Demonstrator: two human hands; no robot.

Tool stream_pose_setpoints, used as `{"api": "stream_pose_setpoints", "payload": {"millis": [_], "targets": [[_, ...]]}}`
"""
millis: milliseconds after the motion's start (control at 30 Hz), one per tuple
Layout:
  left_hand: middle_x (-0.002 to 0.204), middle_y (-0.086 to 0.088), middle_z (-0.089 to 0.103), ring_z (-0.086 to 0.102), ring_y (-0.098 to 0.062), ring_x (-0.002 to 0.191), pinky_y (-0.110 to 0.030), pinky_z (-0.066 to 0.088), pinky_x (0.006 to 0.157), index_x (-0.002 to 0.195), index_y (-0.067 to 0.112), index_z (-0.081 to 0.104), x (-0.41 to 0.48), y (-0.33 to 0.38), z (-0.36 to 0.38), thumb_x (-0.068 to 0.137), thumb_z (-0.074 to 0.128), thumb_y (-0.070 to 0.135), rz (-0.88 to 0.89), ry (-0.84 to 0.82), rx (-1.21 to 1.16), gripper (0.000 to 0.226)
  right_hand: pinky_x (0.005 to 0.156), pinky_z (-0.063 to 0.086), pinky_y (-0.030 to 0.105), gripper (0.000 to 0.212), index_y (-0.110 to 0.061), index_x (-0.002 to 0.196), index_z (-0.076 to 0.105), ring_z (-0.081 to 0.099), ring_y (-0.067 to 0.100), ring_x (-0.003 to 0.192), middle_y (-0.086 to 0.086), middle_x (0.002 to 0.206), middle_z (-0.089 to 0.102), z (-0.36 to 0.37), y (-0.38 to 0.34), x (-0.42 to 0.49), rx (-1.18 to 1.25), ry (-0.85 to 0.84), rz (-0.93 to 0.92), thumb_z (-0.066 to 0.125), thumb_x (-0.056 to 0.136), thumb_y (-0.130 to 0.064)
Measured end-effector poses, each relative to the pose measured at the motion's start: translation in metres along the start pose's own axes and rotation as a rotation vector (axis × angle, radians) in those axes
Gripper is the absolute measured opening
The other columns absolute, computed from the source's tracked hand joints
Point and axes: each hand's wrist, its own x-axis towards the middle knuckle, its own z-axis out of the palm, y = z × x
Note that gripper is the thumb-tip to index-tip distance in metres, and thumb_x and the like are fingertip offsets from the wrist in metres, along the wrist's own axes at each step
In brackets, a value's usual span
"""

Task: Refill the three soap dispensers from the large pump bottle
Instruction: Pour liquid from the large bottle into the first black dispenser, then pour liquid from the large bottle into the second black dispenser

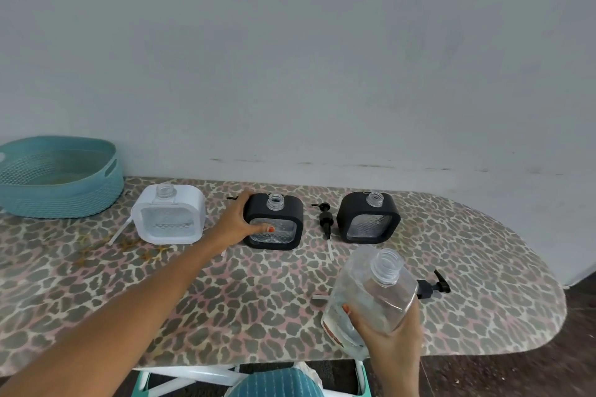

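Note:
Three square soap dispensers stand uncapped in a row on the leopard-print board [225, 300]: a white dispenser [171, 218] at the left, a black dispenser [280, 222] in the middle, another black dispenser [368, 217] at the right. My left hand [240, 219] grips the middle dispenser by its left side. My right hand [388, 337] holds the large clear bottle [371, 296], uncapped and tilted, above the board's near edge. A small black pump [325, 222] lies between the two black dispensers. The big bottle's black pump [433, 287] lies behind the bottle.
A teal woven basket [58, 177] sits at the far left against the grey wall. A white pump tube [121, 232] sticks out beside the white dispenser. The board's rounded end [548, 284] is at the right, with dark floor beyond.

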Motion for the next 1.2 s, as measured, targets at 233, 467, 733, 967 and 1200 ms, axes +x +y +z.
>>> {"api": "stream_pose_setpoints", "payload": {"millis": [233,467,733,967,1200], "targets": [[0.135,0.001,0.028,0.031,-0.014,0.124,-0.030,0.030,0.106,0.137,0.016,0.024,-0.014,0.013,0.010,0.064,0.082,0.017,0.109,0.186,0.149,0.094,0.071,0.043,0.017,0.067,-0.040,0.094,0.048,0.058,-0.009,0.085,-0.012,0.092,0.061,-0.002,-0.002,-0.001,-0.017,-0.005,-0.033,0.086,0.054,-0.003],[0.119,0.012,0.041,0.036,-0.002,0.116,-0.014,0.026,0.099,0.119,0.016,0.049,-0.024,0.075,0.039,0.080,0.068,0.017,0.438,0.239,0.159,0.044,0.071,0.048,0.013,0.065,-0.038,0.096,0.048,0.060,0.002,0.089,-0.007,0.098,0.063,0.000,-0.003,-0.002,0.025,-0.012,-0.031,0.090,0.050,-0.018],[0.130,-0.002,0.044,0.040,-0.013,0.126,-0.022,0.031,0.103,0.126,0.014,0.041,0.012,0.086,0.108,0.079,0.069,0.013,0.272,-0.014,0.100,0.054,0.076,0.044,0.007,0.073,-0.037,0.102,0.046,0.057,-0.006,0.093,-0.012,0.099,0.061,0.005,-0.001,-0.002,0.003,0.000,-0.031,0.077,0.037,-0.051],[0.149,-0.007,0.022,0.025,-0.024,0.137,-0.035,0.027,0.112,0.143,0.012,0.014,0.056,0.084,0.150,0.067,0.080,0.019,0.077,-0.160,0.249,0.101,0.067,0.038,-0.004,0.076,-0.039,0.094,0.046,0.053,-0.022,0.085,-0.018,0.086,0.064,0.005,0.003,0.004,0.005,0.052,-0.081,0.077,0.031,-0.065],[0.118,-0.008,0.052,0.051,-0.018,0.102,-0.026,0.040,0.082,0.121,0.011,0.043,0.068,0.072,0.165,0.066,0.079,0.015,0.110,-0.087,0.262,0.066,0.069,0.039,-0.005,0.068,-0.076,0.099,0.036,0.052,-0.027,0.087,-0.049,0.102,0.050,0.011,-0.007,0.005,0.026,0.174,-0.121,0.058,0.036,-0.088]]}}
